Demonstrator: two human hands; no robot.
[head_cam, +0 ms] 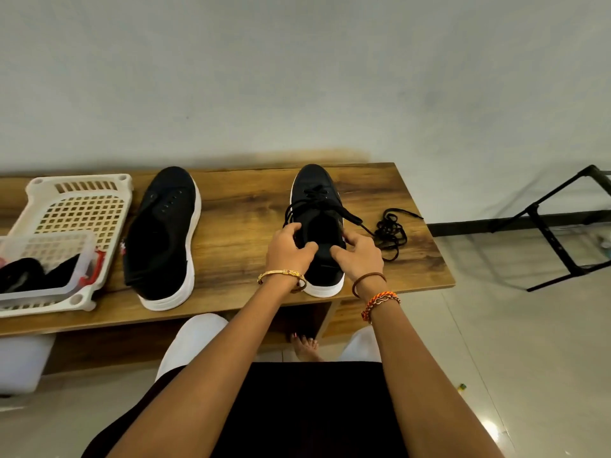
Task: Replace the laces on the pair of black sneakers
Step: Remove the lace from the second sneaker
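Both hands, left [287, 251] and right [357, 256], pinched the laced sneaker [322, 259] collar | bare sneaker [162, 239] waited | tip: I'd pull lace [317, 201] ends even, snug each row

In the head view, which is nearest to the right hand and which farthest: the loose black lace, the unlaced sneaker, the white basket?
From the right hand:
1. Loose black lace, just to its right on the table.
2. Unlaced sneaker, to the left, beyond the left hand.
3. White basket, at the table's far left end.
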